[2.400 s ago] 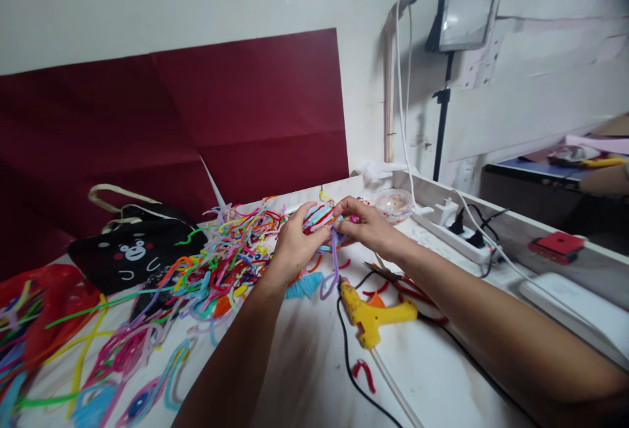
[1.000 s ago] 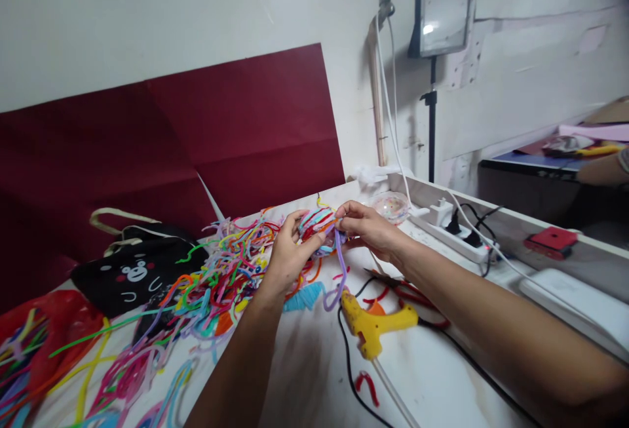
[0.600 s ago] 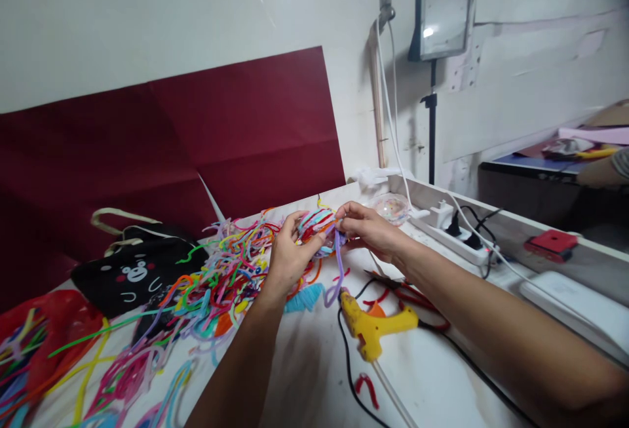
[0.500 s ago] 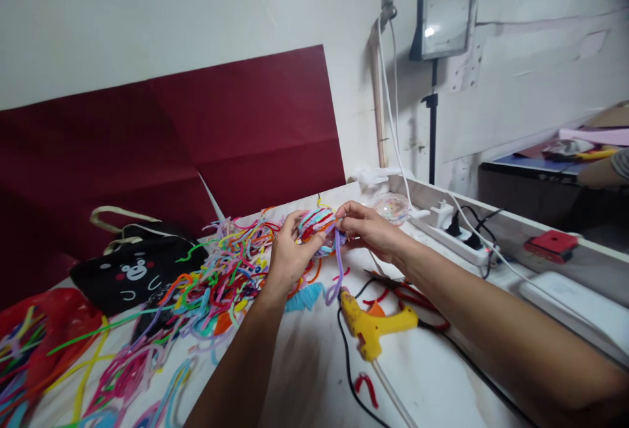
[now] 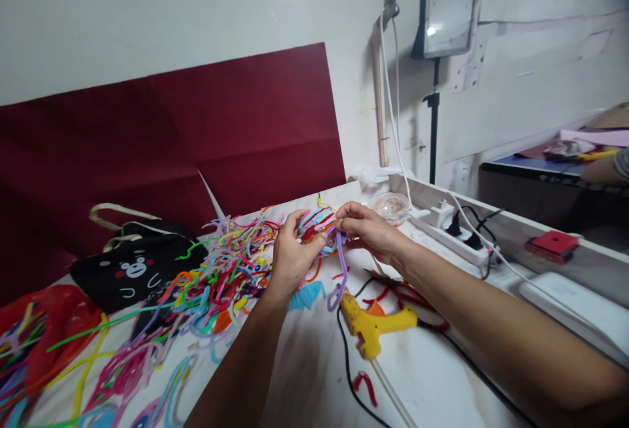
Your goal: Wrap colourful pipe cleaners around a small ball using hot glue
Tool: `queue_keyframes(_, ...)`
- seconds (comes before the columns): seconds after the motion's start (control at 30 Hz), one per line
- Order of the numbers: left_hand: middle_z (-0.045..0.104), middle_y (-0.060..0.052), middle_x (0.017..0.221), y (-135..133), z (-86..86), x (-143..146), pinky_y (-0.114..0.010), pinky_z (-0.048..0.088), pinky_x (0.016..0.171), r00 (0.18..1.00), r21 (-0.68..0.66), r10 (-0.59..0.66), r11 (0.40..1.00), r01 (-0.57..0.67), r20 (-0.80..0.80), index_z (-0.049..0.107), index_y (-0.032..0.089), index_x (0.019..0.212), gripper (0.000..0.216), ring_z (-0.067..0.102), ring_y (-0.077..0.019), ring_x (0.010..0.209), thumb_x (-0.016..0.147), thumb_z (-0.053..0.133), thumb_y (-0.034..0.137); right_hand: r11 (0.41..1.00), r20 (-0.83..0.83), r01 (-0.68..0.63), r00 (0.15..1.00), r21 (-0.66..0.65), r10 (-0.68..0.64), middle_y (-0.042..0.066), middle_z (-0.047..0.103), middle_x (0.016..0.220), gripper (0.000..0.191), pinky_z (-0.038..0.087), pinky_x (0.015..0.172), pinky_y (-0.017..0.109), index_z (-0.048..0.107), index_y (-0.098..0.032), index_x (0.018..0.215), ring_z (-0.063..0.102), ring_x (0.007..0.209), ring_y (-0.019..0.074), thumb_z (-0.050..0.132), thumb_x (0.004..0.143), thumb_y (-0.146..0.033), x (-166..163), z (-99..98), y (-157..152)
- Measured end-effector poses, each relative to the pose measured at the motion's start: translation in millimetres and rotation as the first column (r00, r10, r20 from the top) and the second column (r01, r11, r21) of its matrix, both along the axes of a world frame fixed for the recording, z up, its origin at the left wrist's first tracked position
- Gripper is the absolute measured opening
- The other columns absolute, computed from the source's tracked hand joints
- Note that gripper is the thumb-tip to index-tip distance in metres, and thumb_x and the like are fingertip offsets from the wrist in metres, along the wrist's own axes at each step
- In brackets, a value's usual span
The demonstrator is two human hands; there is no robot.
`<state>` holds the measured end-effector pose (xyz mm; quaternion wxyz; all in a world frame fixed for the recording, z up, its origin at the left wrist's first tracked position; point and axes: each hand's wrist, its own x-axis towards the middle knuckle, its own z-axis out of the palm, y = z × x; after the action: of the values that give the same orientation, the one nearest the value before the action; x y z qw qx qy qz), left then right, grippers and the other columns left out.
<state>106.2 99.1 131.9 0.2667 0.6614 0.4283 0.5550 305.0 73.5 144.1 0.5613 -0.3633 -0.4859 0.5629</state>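
Note:
Between my two hands, above the table, is a rounded bundle of colourful pipe cleaners (image 5: 318, 220) in pale blue, red, white and orange. My left hand (image 5: 293, 250) is wrapped round its left side, thumb pressing the near face. At its right edge, my right hand (image 5: 366, 228) pinches a purple pipe cleaner (image 5: 343, 264), whose looped end hangs down toward the table. Just below that loop lies a yellow glue gun (image 5: 376, 326) with a clear glue stick in it. Fingertips behind the bundle are partly hidden.
A tangled heap of pipe cleaners (image 5: 216, 284) spreads left, beside a black bag (image 5: 140, 264) and a red plastic bag (image 5: 59, 323). Scissors (image 5: 407, 290), a clear round dish (image 5: 390, 208) and a power strip (image 5: 462, 244) are right. A co-worker's arm (image 5: 604, 171) shows at far right.
The purple pipe cleaner's hanging end has shifted slightly downward and right. Both hands keep nearly the same place and hold on the bundle.

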Motion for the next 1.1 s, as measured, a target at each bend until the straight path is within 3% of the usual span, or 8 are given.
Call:
queue_keyframes(0.27,0.088,-0.009,0.123,-7.3,8.1,1.1,-0.045,0.067,0.109,0.999,-0.013,-0.035,0.999,0.035,0.038,0.077,0.024,0.125,0.056,0.085,-0.0311,0.114,0.072,0.096,0.027,0.998,-0.013,0.051,0.999,-0.048,-0.051,-0.007,0.07,0.084,0.049,0.061,0.063,0.032,0.067,-0.031,0.105,0.066,0.074,0.0182,0.088,0.061,-0.03,1.8,0.1,-0.1)
queue_keyframes(0.43,0.088,-0.012,0.127,-13.7,15.6,0.2,-0.047,0.068,0.114,0.986,-0.063,-0.119,0.99,0.127,0.118,0.075,0.022,0.125,0.06,0.086,-0.0338,0.124,0.069,0.098,0.029,0.997,0.004,0.011,1.0,-0.074,-0.011,-0.005,0.073,0.082,0.038,0.061,0.069,0.033,0.073,-0.03,0.102,0.069,0.078,0.02,0.087,0.066,-0.031,1.8,2.7,-0.7)
queue_keyframes(0.6,0.087,-0.013,0.128,-18.3,18.2,-1.0,-0.051,0.069,0.117,0.98,-0.066,-0.14,0.986,0.151,0.144,0.073,0.022,0.126,0.063,0.086,-0.0353,0.126,0.07,0.1,0.032,0.999,0.046,-0.046,0.998,-0.009,0.047,-0.001,0.077,0.083,0.019,0.059,0.077,0.034,0.076,-0.026,0.086,0.069,0.082,0.0213,0.083,0.069,-0.033,1.9,-0.5,2.2)
queue_keyframes(0.8,0.085,-0.013,0.13,-14.9,14.5,-4.0,-0.053,0.065,0.122,0.977,-0.063,-0.133,0.987,0.145,0.165,0.073,0.023,0.13,0.065,0.084,-0.0343,0.128,0.071,0.099,0.035,0.998,0.036,-0.046,0.998,0.038,0.044,0.0,0.073,0.082,0.02,0.051,0.075,0.033,0.073,-0.025,0.079,0.065,0.082,0.021,0.085,0.068,-0.038,2.4,-5.5,3.8)
queue_keyframes(0.9,0.084,-0.011,0.127,-14.6,13.4,-4.6,-0.05,0.066,0.117,0.974,-0.072,-0.148,0.984,0.162,0.172,0.072,0.023,0.132,0.067,0.084,-0.0332,0.126,0.072,0.099,0.036,0.998,0.018,-0.042,0.999,0.037,0.042,-0.002,0.071,0.08,0.023,0.051,0.072,0.032,0.071,-0.026,0.082,0.064,0.079,0.0205,0.084,0.068,-0.038,0.7,-7.5,4.1)
queue_keyframes(1.1,0.077,-0.011,0.128,-19.1,12.9,-1.9,-0.045,0.068,0.1,0.976,-0.101,-0.112,0.986,0.132,0.184,0.065,0.024,0.128,0.065,0.083,-0.0297,0.112,0.073,0.097,0.039,0.994,-0.084,-0.111,0.99,-0.019,0.109,-0.004,0.075,0.081,0.034,0.064,0.077,0.038,0.067,-0.029,0.089,0.069,0.076,0.0217,0.089,0.065,-0.038,-2.7,-6.2,0.5)
